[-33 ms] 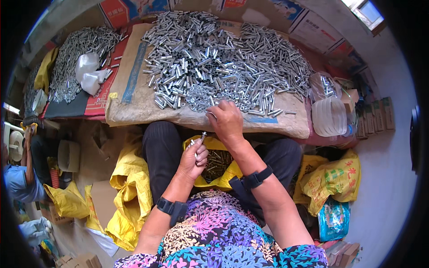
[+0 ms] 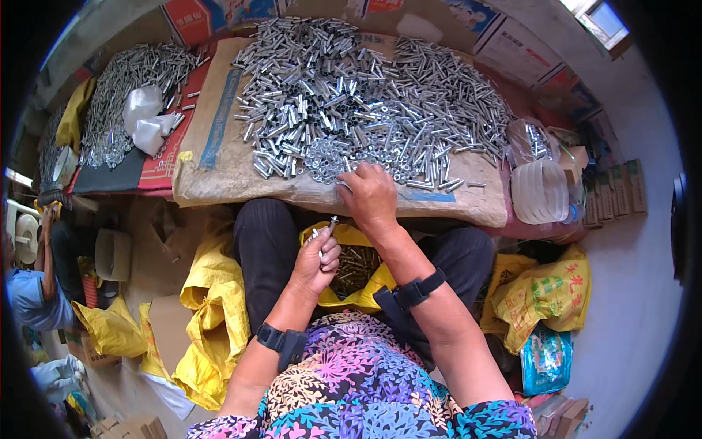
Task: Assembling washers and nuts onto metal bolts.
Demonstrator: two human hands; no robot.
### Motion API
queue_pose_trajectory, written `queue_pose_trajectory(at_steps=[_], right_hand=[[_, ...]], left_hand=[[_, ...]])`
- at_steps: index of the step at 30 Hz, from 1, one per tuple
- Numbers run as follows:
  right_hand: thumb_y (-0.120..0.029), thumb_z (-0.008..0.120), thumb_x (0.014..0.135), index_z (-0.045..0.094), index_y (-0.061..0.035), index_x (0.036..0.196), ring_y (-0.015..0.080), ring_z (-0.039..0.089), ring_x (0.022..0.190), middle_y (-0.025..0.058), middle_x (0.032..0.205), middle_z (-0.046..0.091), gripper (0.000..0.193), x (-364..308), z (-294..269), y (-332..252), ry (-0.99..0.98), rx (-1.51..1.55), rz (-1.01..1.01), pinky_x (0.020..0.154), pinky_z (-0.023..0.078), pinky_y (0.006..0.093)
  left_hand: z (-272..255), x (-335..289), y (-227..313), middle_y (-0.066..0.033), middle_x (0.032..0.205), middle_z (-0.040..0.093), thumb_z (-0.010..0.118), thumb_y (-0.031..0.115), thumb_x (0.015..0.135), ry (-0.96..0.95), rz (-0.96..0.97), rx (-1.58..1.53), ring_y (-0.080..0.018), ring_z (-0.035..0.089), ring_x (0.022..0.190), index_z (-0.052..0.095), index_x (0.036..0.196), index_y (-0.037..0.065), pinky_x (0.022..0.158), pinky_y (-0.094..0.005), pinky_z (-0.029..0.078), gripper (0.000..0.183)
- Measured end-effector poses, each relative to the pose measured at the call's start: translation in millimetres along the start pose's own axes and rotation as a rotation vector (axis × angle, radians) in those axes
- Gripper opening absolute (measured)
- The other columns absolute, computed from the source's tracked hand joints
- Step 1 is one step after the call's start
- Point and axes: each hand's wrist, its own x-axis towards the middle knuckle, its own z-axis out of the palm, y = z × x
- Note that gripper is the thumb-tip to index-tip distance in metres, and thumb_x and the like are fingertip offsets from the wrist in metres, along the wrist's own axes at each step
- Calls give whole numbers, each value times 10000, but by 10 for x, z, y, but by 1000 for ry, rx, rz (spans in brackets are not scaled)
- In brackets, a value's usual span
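Observation:
My left hand (image 2: 319,257) is closed around a few slim metal bolts (image 2: 333,221), whose ends stick out above the fist over my lap. At the near edge of the table, my right hand (image 2: 371,193) reaches down with curled fingers to a patch of small silver nuts and washers (image 2: 327,158). Its fingertips are partly hidden, and anything pinched there cannot be made out. Beyond it spreads a large heap of silver metal sleeves (image 2: 292,95). Below my hands, a yellow sack (image 2: 380,284) lies open between my knees, with many brass-coloured metal pieces (image 2: 356,265) inside.
Cardboard (image 2: 208,186) covers the tabletop. Clear plastic tubs (image 2: 537,192) stand at the right end. Another metal heap (image 2: 131,80) with plastic bags (image 2: 146,117) lies left. Yellow sacks (image 2: 212,322) flank my legs. A co-worker in a blue shirt (image 2: 33,298) sits far left.

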Motion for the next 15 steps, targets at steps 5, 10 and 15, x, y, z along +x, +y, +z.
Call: queue_pose_trajectory(at_steps=[5,10,15], right_hand=[[-184,707,678,660,-130,742,259,537,778,44,739,542,96,78,130,37,-85,-79,11,658,415,399],[-161,697,689,661,-127,735,258,546,726,47,704,537,68,85,131,132,-62,-34,-39,637,422,398],[-94,667,739,642,-71,781,279,557,718,79,718,556,54,-26,-11,150,22,245,30,630,438,373]], left_hand=[[-27,-14,25,49,617,388,516,172,932,3,9,6,-45,366,464,492,894,125,360,-169,279,65],[-4,-16,22,51,611,381,510,164,932,-2,5,14,-44,362,462,491,900,126,360,-169,275,54],[-4,-31,10,51,606,376,505,157,933,-4,10,20,-44,360,460,483,891,126,358,-171,271,57]])
